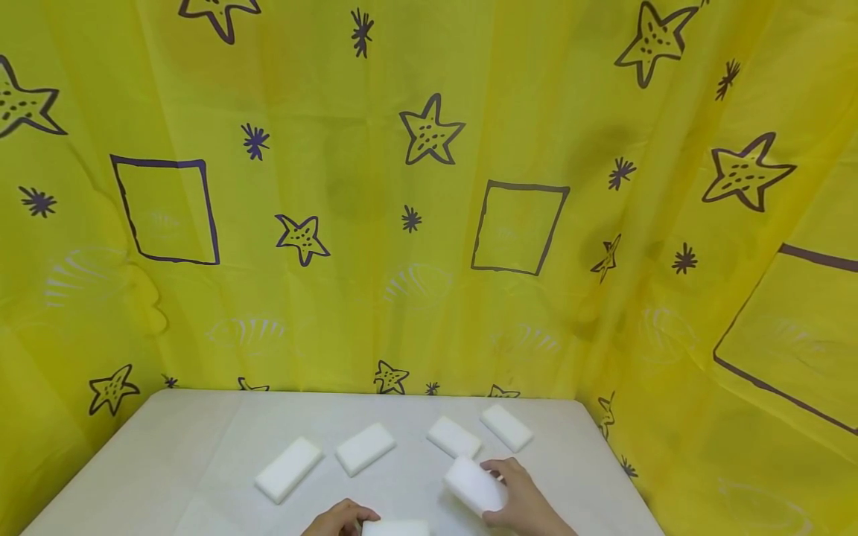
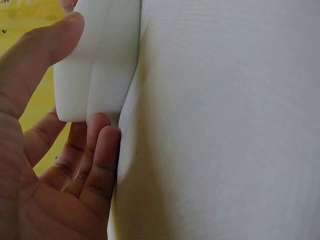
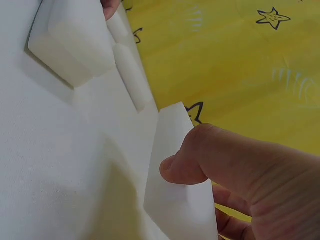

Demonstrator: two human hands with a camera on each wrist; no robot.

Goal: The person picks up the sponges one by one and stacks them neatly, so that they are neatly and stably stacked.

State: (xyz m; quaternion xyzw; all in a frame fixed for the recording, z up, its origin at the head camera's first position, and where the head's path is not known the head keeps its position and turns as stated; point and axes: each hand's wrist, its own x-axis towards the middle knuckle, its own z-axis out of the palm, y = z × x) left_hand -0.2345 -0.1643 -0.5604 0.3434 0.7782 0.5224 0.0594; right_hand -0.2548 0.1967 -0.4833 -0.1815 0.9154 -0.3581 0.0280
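Note:
White rectangular blocks lie on a white-covered table (image 1: 221,447). At the bottom edge of the head view, my left hand (image 1: 342,519) grips the left end of a near block (image 1: 395,528). The left wrist view shows that hand's thumb and fingers (image 2: 102,150) around the end of white blocks (image 2: 95,65), where a seam suggests two stacked. My right hand (image 1: 523,500) pinches another block (image 1: 474,485), tilted, its thumb (image 3: 187,162) on one broad face of the block (image 3: 170,145) in the right wrist view. Its other fingers are partly hidden behind the block.
Two blocks lie left of centre, one (image 1: 288,469) and one (image 1: 365,449). Two more, one (image 1: 454,437) and one (image 1: 506,427), lie beyond my right hand. A yellow curtain (image 1: 362,298) with star drawings hangs behind the table and along its sides.

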